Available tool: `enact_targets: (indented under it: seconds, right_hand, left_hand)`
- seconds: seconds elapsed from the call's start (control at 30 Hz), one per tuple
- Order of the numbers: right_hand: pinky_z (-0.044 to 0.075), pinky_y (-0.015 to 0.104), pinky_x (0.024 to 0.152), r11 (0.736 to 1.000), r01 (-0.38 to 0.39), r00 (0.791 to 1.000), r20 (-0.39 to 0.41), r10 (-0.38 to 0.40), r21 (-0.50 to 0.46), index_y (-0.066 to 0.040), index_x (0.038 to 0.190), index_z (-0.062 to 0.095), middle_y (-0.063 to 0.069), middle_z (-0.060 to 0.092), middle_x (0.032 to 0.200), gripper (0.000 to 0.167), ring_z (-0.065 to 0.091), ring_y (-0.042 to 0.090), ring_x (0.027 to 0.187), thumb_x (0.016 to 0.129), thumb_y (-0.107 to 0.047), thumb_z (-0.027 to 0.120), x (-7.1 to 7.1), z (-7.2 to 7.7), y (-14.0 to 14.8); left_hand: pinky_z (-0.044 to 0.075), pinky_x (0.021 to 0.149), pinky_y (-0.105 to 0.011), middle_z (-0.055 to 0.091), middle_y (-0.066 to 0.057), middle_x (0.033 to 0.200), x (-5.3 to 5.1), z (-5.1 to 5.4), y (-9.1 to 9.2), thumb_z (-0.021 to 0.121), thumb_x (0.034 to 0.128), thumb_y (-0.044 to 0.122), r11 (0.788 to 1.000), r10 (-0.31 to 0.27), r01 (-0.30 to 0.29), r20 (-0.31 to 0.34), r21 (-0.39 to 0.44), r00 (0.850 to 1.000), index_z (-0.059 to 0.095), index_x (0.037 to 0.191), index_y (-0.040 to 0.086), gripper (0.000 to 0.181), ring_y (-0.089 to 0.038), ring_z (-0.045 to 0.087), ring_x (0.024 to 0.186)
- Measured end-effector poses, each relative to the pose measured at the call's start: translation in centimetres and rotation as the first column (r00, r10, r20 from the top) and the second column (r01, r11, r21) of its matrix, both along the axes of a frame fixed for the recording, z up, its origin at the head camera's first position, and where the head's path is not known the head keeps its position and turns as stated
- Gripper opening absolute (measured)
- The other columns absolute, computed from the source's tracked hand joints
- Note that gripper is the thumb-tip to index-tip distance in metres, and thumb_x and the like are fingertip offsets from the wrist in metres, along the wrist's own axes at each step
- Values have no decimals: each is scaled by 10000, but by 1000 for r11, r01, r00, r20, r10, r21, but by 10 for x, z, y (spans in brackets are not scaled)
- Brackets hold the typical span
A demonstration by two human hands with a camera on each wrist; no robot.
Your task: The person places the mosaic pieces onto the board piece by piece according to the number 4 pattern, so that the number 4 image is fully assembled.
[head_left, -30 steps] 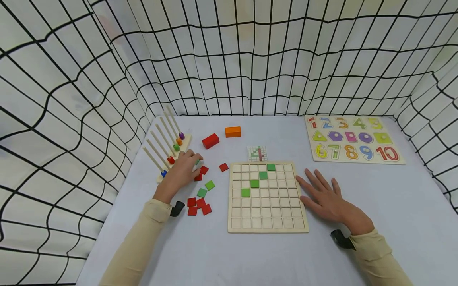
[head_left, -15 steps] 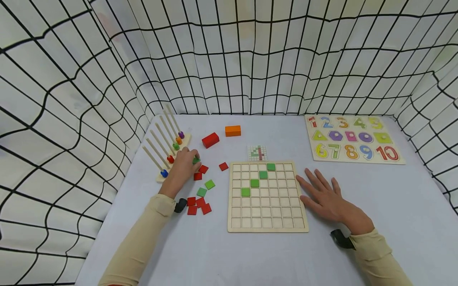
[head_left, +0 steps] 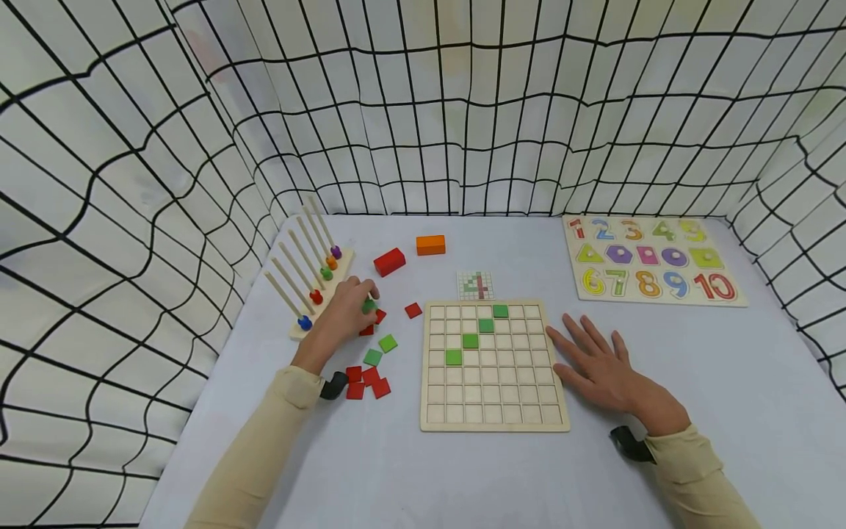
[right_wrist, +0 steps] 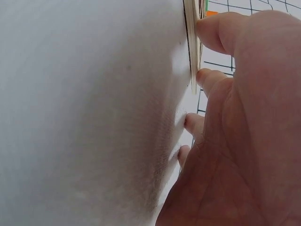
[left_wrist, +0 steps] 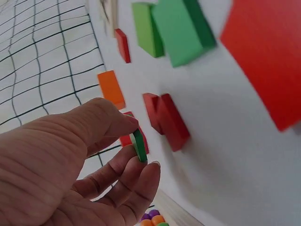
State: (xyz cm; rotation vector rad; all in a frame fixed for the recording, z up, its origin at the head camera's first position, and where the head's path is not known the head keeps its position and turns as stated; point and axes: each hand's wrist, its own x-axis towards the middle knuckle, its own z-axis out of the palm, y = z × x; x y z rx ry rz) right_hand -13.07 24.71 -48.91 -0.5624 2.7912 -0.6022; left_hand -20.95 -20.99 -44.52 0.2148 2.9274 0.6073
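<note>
Between thumb and fingers my left hand (head_left: 340, 314) pinches a green square tile (left_wrist: 138, 145), held just off the table beside the peg rack. Loose red tiles (left_wrist: 173, 123) lie below that hand, and two green tiles (head_left: 388, 343) lie nearer me. A wooden grid board (head_left: 496, 389) sits in the middle, with several green tiles (head_left: 470, 341) set in a diagonal line of its squares. With fingers spread, my right hand (head_left: 604, 371) rests at the board's right edge; thumb and index finger touch that edge in the right wrist view.
A small pattern card (head_left: 474, 285) lies behind the board. The peg rack with beads (head_left: 322, 294) stands at left. A red block (head_left: 389, 261) and an orange block (head_left: 430, 245) lie farther back. A number puzzle (head_left: 654, 258) is at the far right. Black netting surrounds the table.
My left hand stays by the peg rack and has shifted slightly; the green tile in its fingers now shows more plainly. My right hand has not moved.
</note>
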Motion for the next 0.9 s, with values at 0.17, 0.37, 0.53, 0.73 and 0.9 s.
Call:
enact_targets:
  seconds: [0.17,0.37,0.53,0.73,0.9]
  right_hand:
    - [-29,804,1217,1000,0,1000,5,0,-1,-228,1691,326,167,151,1803,680,32,470,1666,1090,-479,521,1,1,-1]
    - [-33,804,1216,1000,-1,1000,12,1,-1,-224,1693,320,167,145,1804,682,27,472,1666,1092,-478,519,2,2,0]
    - [-40,803,1217,1000,1,1000,20,-1,-2,-225,1695,314,167,138,1806,686,21,473,1667,1092,-481,518,2,1,0]
    - [-49,803,1218,1000,4,999,31,-4,-2,-227,1698,306,168,132,1807,691,11,471,1670,1094,-494,507,0,3,-1]
    - [-49,803,1217,1000,5,999,33,-5,-1,-222,1697,310,173,134,1805,688,13,474,1669,1095,-488,509,0,4,-1]
  left_hand:
    - [571,903,-419,623,-157,1122,13,6,5,735,957,73,994,-107,108,-52,12,993,665,1252,16,308,-305,560,1083]
    - [609,903,-382,648,-103,1084,33,14,19,799,925,57,956,-286,291,-120,30,951,679,1262,22,360,-254,588,1072]
    - [595,881,-330,647,-78,1102,48,15,37,788,926,41,912,-396,407,-157,43,905,678,1241,40,333,-219,578,1068]
    - [578,873,-278,642,-82,1096,61,14,57,798,922,43,844,-516,533,-173,67,839,697,1197,39,293,-203,571,1057]
    - [559,884,-256,646,-67,1077,66,6,70,773,920,31,798,-583,599,-168,64,795,710,1171,53,260,-200,578,1047]
